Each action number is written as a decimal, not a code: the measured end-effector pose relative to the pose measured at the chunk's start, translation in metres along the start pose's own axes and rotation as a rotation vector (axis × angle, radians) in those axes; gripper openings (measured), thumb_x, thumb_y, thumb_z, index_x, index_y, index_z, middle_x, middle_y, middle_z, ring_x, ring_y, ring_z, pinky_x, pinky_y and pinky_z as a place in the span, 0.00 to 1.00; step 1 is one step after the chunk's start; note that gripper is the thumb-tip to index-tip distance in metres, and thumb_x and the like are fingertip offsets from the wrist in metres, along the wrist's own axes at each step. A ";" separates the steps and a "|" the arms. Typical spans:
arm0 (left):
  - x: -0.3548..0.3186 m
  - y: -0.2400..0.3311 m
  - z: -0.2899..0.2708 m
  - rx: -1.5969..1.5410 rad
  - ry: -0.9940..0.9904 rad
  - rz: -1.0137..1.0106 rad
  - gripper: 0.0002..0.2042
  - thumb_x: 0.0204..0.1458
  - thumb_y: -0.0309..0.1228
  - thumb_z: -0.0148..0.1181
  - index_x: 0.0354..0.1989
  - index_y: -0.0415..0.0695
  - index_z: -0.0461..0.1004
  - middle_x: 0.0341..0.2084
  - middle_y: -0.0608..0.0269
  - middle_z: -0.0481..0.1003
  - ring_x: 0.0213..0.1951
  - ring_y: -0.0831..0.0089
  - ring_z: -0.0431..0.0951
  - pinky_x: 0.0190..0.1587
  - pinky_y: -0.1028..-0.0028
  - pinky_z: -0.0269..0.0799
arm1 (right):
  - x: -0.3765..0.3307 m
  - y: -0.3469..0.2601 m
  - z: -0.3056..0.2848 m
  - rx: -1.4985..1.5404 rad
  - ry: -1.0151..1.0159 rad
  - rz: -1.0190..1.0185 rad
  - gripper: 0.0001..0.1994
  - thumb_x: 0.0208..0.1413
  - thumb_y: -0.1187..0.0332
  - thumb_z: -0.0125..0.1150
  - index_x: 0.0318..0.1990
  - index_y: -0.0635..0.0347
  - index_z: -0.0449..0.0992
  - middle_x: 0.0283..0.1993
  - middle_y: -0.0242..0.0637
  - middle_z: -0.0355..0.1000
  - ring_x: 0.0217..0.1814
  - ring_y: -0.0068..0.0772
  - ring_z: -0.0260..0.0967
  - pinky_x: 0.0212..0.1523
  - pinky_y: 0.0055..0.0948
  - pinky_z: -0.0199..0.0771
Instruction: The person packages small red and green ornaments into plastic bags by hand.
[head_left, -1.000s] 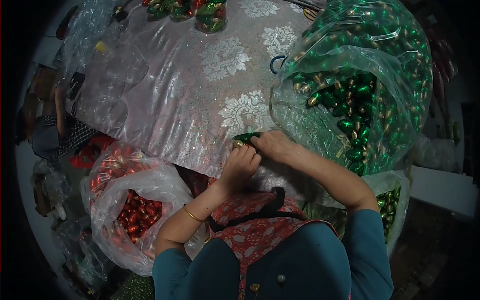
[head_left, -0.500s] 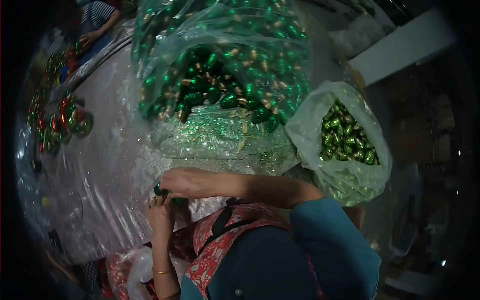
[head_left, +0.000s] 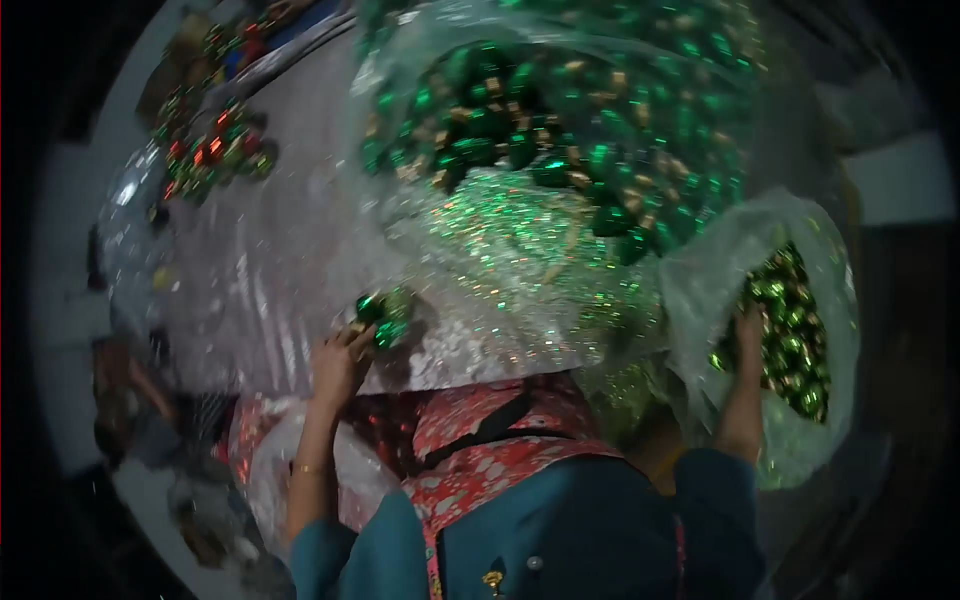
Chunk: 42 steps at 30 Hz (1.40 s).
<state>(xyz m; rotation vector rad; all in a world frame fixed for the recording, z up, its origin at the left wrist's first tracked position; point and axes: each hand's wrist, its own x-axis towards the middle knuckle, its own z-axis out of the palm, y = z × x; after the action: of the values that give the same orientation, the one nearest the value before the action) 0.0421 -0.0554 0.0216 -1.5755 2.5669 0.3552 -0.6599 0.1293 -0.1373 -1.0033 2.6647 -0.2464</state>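
Along the table's near side, my left hand [head_left: 343, 362] has its fingers closed at the lower left of a small cluster of shiny green baubles [head_left: 388, 312]. My right hand [head_left: 748, 325] reaches into a clear plastic bag [head_left: 835, 290] on the right, among light green baubles with gold caps [head_left: 795, 320]. Blur and the baubles hide its fingertips. Dark green glittery baubles [head_left: 470, 155] with gold caps spill from the mouth of a large clear bag [head_left: 430, 35] at the far side.
Green glitter [head_left: 510, 235] covers the plastic before the large bag. Red and green baubles [head_left: 215, 150] lie clustered at the table's far left. The grey-pink plastic-covered tabletop [head_left: 260, 290] ends at my waist. A bag with red contents [head_left: 260, 430] sits below its near edge.
My right hand has left the green cluster and swung right into the bag of light green baubles. My left hand stays at the cluster. The whole view has shifted.
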 end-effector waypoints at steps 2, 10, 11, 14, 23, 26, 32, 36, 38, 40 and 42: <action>0.026 0.006 0.005 0.025 0.001 0.058 0.20 0.43 0.30 0.61 0.48 0.52 0.73 0.38 0.63 0.74 0.39 0.61 0.73 0.41 0.64 0.67 | 0.010 0.072 0.030 -0.015 0.227 -0.055 0.21 0.46 0.72 0.54 0.51 0.64 0.65 0.41 0.57 0.71 0.44 0.62 0.67 0.43 0.47 0.67; -0.008 -0.002 0.007 0.079 0.069 0.002 0.18 0.43 0.31 0.60 0.47 0.52 0.74 0.36 0.65 0.74 0.39 0.64 0.72 0.42 0.64 0.66 | 0.004 -0.026 -0.049 0.029 0.496 0.079 0.19 0.58 0.56 0.51 0.48 0.62 0.70 0.42 0.48 0.73 0.43 0.47 0.71 0.42 0.39 0.70; -0.010 -0.004 0.008 0.097 0.081 0.008 0.18 0.43 0.31 0.60 0.46 0.52 0.74 0.36 0.65 0.74 0.39 0.64 0.72 0.42 0.64 0.65 | -0.008 -0.058 -0.075 0.191 0.534 0.022 0.19 0.58 0.56 0.51 0.48 0.62 0.70 0.43 0.45 0.73 0.43 0.43 0.71 0.42 0.37 0.69; -0.007 -0.008 0.014 0.107 0.140 0.063 0.17 0.44 0.31 0.59 0.45 0.51 0.74 0.34 0.64 0.74 0.38 0.65 0.72 0.43 0.64 0.65 | -0.068 -0.185 -0.129 0.614 0.471 -0.226 0.16 0.59 0.61 0.51 0.48 0.63 0.69 0.42 0.36 0.72 0.41 0.31 0.69 0.40 0.29 0.69; -0.013 -0.007 0.028 0.007 0.168 0.071 0.10 0.46 0.31 0.54 0.38 0.48 0.76 0.29 0.62 0.74 0.37 0.65 0.73 0.49 0.61 0.62 | -0.243 -0.516 -0.027 0.329 -0.350 -1.473 0.10 0.50 0.72 0.58 0.41 0.59 0.70 0.35 0.41 0.70 0.33 0.42 0.71 0.30 0.35 0.70; -0.015 -0.014 0.036 -0.017 0.261 0.100 0.07 0.46 0.31 0.52 0.30 0.47 0.76 0.23 0.61 0.74 0.36 0.65 0.73 0.43 0.63 0.63 | -0.256 -0.542 -0.007 0.074 -0.322 -1.529 0.08 0.50 0.71 0.54 0.38 0.58 0.69 0.34 0.42 0.70 0.32 0.44 0.72 0.28 0.37 0.70; -0.013 -0.015 0.038 0.026 0.258 0.102 0.07 0.46 0.30 0.50 0.25 0.46 0.75 0.15 0.61 0.73 0.34 0.65 0.73 0.38 0.66 0.61 | -0.275 -0.566 0.005 -0.314 -0.259 -1.590 0.06 0.50 0.71 0.49 0.37 0.57 0.67 0.30 0.44 0.69 0.29 0.46 0.72 0.23 0.39 0.70; -0.011 -0.014 0.031 0.019 0.208 0.114 0.07 0.46 0.30 0.49 0.26 0.45 0.75 0.17 0.60 0.73 0.33 0.65 0.72 0.37 0.65 0.60 | -0.275 -0.568 0.018 -0.255 -0.239 -1.686 0.08 0.49 0.71 0.49 0.39 0.57 0.66 0.27 0.45 0.69 0.27 0.45 0.72 0.22 0.38 0.70; -0.010 -0.017 0.032 -0.017 0.180 0.099 0.09 0.45 0.30 0.50 0.30 0.44 0.75 0.24 0.57 0.74 0.36 0.63 0.73 0.43 0.62 0.61 | -0.267 -0.577 0.028 -0.304 -0.297 -1.701 0.10 0.50 0.71 0.49 0.41 0.57 0.66 0.27 0.45 0.69 0.27 0.47 0.72 0.23 0.40 0.70; -0.011 -0.017 0.033 -0.036 0.163 0.088 0.10 0.44 0.30 0.50 0.33 0.43 0.75 0.28 0.56 0.75 0.38 0.61 0.73 0.46 0.60 0.61 | -0.266 -0.577 0.030 -0.328 -0.331 -1.709 0.11 0.50 0.71 0.49 0.42 0.57 0.66 0.27 0.44 0.69 0.27 0.48 0.72 0.24 0.41 0.70; -0.012 -0.015 0.035 0.006 0.239 0.122 0.09 0.45 0.31 0.49 0.31 0.44 0.75 0.23 0.58 0.74 0.34 0.64 0.72 0.41 0.63 0.60 | -0.264 -0.570 0.025 -0.265 -0.364 -1.653 0.12 0.50 0.71 0.48 0.44 0.59 0.66 0.28 0.45 0.70 0.28 0.51 0.71 0.24 0.43 0.70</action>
<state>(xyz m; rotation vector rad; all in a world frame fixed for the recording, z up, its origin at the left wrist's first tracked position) 0.0602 -0.0426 -0.0117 -1.5492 2.8474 0.1789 -0.1104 -0.1201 0.0380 -2.6929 0.9787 0.0135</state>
